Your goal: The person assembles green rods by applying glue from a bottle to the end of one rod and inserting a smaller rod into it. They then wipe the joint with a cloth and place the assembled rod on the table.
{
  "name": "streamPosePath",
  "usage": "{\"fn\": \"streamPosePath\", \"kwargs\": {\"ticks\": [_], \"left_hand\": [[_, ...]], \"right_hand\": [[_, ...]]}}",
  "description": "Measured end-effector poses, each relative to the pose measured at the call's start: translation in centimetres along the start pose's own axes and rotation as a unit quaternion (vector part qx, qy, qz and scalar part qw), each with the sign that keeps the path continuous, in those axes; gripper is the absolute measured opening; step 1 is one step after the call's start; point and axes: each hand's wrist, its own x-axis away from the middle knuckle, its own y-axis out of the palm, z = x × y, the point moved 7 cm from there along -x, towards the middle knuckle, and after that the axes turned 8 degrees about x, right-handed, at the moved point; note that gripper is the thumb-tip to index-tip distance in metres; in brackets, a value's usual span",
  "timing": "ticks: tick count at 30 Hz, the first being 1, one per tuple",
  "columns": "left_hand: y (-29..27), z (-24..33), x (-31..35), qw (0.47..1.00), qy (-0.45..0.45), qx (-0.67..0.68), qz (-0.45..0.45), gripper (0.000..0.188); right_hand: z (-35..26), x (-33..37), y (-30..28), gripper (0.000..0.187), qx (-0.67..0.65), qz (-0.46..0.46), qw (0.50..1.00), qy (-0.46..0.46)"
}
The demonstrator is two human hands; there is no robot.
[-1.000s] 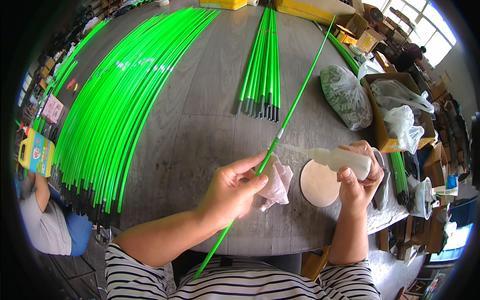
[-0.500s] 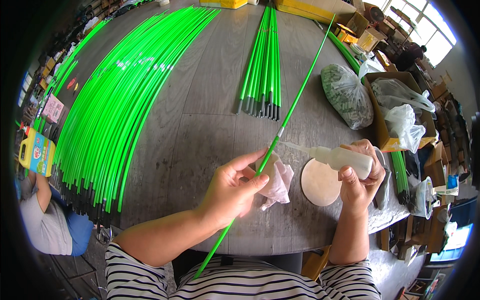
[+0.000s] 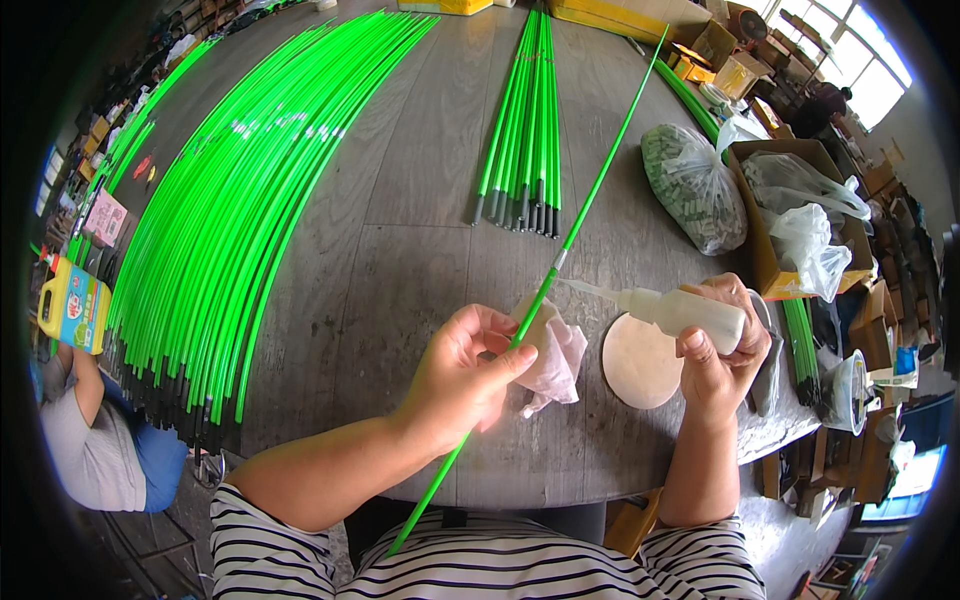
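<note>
Between the thumb and fingers of my left hand (image 3: 475, 368) is a long thin green rod (image 3: 595, 200). It slants from my lap up toward the far right, with a short silvery sleeve (image 3: 560, 260) partway along it. My right hand (image 3: 722, 345) is closed round a translucent squeeze bottle (image 3: 690, 318), tipped on its side. The bottle's thin nozzle points left, its tip close to the rod just below the sleeve; whether they touch I cannot tell. A crumpled pale pink cloth (image 3: 556, 360) lies behind the rod, beside my left fingers. Near the bottle is a round beige disc (image 3: 640, 362) on the table.
Many green rods with black ends (image 3: 240, 200) cover the table's left side; a smaller bundle (image 3: 525, 130) lies at the far middle. At right are a knotted bag of small pale pieces (image 3: 695, 190) and a cardboard box (image 3: 765, 260). A person (image 3: 100, 440) sits at far left near a yellow jug (image 3: 75, 305).
My left fingers have shifted slightly on the rod, the index finger drawing in. The bottle and my right hand have hardly moved.
</note>
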Motion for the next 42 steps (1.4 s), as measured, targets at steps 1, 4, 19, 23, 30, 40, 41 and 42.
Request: {"fn": "streamPosePath", "kwargs": {"ticks": [1, 4, 19, 23, 30, 40, 41, 42], "left_hand": [[-0.06, -0.02, 0.00, 1.000, 0.005, 0.003, -0.002, 0.020], [-0.13, -0.09, -0.04, 1.000, 0.009, 0.007, -0.005, 0.021], [0.04, 0.06, 0.03, 1.000, 0.001, 0.000, -0.005, 0.018], [-0.07, 0.04, 0.03, 1.000, 0.011, 0.001, -0.007, 0.020], [-0.07, 0.00, -0.01, 1.000, 0.015, 0.010, -0.015, 0.021], [-0.11, 0.00, -0.01, 1.000, 0.016, 0.009, -0.010, 0.021], [-0.14, 0.01, -0.03, 1.000, 0.016, 0.008, -0.009, 0.021], [-0.14, 0.02, -0.03, 1.000, 0.017, 0.008, -0.009, 0.021]], "right_hand": [[-0.09, -0.06, 0.06, 0.029, 0.000, -0.001, 1.000, -0.004], [-0.25, -0.14, 0.05, 0.029, 0.004, -0.001, 1.000, -0.016], [-0.11, 0.03, -0.01, 0.029, -0.003, 0.002, 1.000, -0.009], [-0.08, -0.04, 0.00, 0.029, 0.000, -0.002, 0.999, -0.032], [0.16, 0.15, 0.04, 0.029, -0.022, 0.004, 1.000, 0.005], [-0.11, -0.02, -0.02, 0.029, 0.007, -0.006, 1.000, -0.021], [-0.10, -0.04, -0.02, 0.029, 0.011, -0.008, 1.000, -0.024], [-0.10, -0.02, -0.03, 0.030, 0.009, -0.007, 1.000, -0.025]]}}
